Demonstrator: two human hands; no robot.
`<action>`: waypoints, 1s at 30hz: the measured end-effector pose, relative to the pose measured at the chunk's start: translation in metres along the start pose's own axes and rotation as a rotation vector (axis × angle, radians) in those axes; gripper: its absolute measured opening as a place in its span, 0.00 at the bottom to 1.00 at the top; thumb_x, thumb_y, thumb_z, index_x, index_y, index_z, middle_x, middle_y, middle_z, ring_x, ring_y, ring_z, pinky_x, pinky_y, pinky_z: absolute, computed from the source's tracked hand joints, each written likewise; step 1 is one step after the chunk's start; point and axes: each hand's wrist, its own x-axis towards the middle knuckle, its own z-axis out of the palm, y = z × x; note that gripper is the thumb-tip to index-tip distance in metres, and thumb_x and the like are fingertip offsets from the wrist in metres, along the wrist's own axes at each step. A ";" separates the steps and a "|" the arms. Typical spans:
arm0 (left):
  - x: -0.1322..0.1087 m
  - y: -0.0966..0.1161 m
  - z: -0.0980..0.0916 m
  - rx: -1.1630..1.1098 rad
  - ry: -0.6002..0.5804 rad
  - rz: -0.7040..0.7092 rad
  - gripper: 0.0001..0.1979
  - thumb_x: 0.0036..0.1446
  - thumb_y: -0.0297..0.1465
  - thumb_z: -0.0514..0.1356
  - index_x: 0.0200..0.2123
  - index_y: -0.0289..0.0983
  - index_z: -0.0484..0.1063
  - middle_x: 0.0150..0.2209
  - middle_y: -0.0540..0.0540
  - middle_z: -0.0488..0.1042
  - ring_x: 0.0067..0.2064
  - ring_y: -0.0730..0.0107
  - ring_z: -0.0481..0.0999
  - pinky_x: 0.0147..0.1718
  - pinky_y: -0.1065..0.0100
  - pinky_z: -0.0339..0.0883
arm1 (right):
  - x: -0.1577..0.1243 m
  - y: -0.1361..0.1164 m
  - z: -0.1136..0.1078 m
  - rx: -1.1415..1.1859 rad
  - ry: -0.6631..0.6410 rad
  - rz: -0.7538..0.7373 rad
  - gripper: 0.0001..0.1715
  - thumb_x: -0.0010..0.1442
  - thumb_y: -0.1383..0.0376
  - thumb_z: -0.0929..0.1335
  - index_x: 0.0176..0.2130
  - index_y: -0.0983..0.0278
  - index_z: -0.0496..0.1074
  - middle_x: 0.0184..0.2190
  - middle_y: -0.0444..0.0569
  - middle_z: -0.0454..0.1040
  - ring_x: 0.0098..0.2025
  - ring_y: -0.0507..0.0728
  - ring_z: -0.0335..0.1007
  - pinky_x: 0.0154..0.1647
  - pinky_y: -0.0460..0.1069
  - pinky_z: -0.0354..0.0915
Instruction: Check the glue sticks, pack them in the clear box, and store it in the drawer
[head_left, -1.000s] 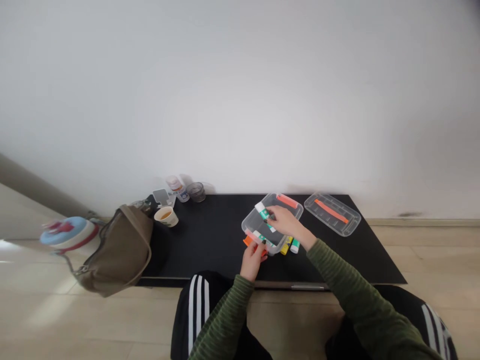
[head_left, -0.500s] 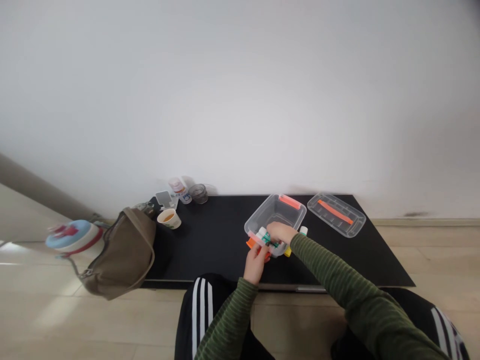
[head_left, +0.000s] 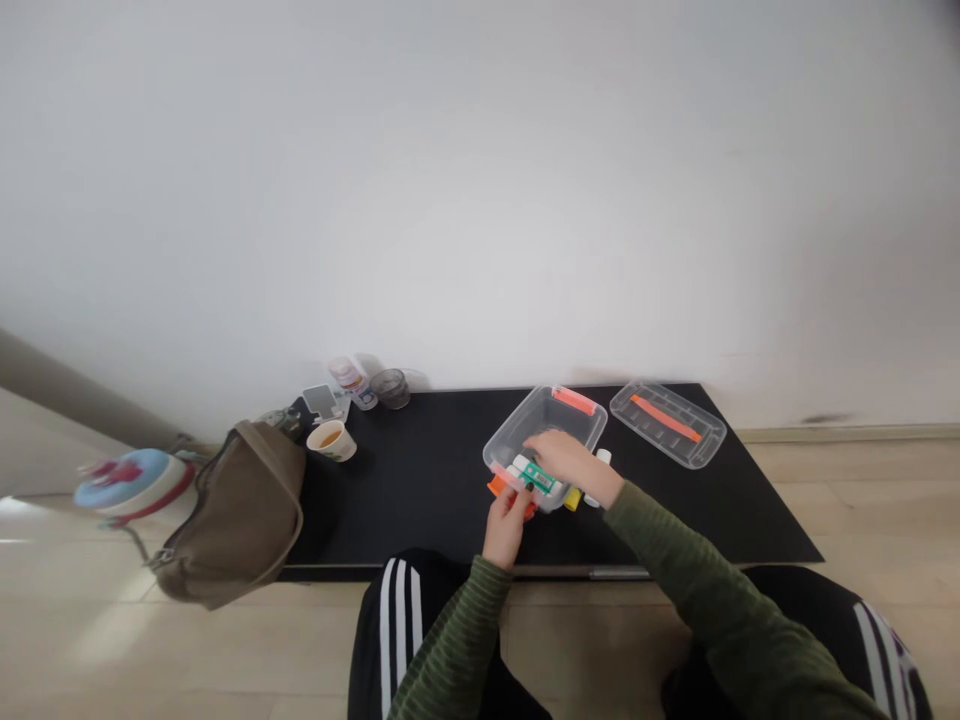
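1. At far left, a bottle with a blue lid (head_left: 146, 480) stands behind a slouching brown bag (head_left: 236, 515) at the end of the black desk (head_left: 420, 490).
2. A paper cup (head_left: 332, 441) of amber liquid sits near a small white-capped bottle (head_left: 352, 382) and a glass bowl (head_left: 391, 388) (the bottle's blue-marked label is too small to read).
3. The left hand (head_left: 505, 527) pinches the near rim of a clear box (head_left: 517, 427), beside its orange latch.
4. Inside, green-and-white tubes (head_left: 536, 476) lie along the box's near side, long axis slanting from far left to near right; their printed label cannot be read. They rest just nearer the wearer than the right fingers, with the left fingertips appearing closest.
5. The right hand (head_left: 568, 463) dips into the box, fingers bent; whether they grip anything cannot be told.
6. Right of the box, a yellow tube (head_left: 573, 499) and a white-capped tube (head_left: 603, 457) lie partly hidden by the right hand and forearm.
7. At far right, a clear lid (head_left: 705, 450) with an orange strip lies apart, bearing no readable writing.
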 end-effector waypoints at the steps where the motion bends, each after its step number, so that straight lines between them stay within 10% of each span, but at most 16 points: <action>1: 0.001 -0.001 0.000 0.006 0.000 0.006 0.26 0.38 0.49 0.70 0.33 0.33 0.76 0.29 0.46 0.76 0.31 0.69 0.74 0.32 0.70 0.68 | -0.012 0.004 -0.006 0.070 0.085 -0.036 0.17 0.56 0.73 0.66 0.44 0.62 0.77 0.43 0.51 0.80 0.47 0.57 0.76 0.50 0.48 0.67; 5: 0.002 -0.004 -0.001 0.000 0.002 0.025 0.26 0.39 0.48 0.70 0.34 0.33 0.77 0.29 0.46 0.76 0.30 0.70 0.74 0.31 0.71 0.68 | -0.061 0.037 -0.015 0.429 0.490 0.033 0.17 0.60 0.66 0.62 0.45 0.60 0.76 0.42 0.48 0.79 0.42 0.56 0.76 0.48 0.51 0.69; 9: 0.002 -0.002 0.000 -0.008 0.001 0.015 0.24 0.39 0.46 0.70 0.34 0.33 0.77 0.29 0.45 0.77 0.30 0.70 0.75 0.32 0.71 0.68 | -0.089 0.081 0.010 0.611 0.626 0.297 0.15 0.58 0.62 0.63 0.42 0.62 0.75 0.38 0.49 0.79 0.38 0.57 0.77 0.44 0.53 0.71; 30: 0.001 0.002 0.002 -0.044 -0.026 0.035 0.24 0.39 0.44 0.70 0.35 0.32 0.78 0.32 0.44 0.78 0.34 0.66 0.77 0.35 0.68 0.70 | -0.081 0.101 0.091 0.321 0.520 0.555 0.30 0.55 0.62 0.65 0.56 0.65 0.60 0.47 0.54 0.66 0.44 0.59 0.70 0.42 0.50 0.66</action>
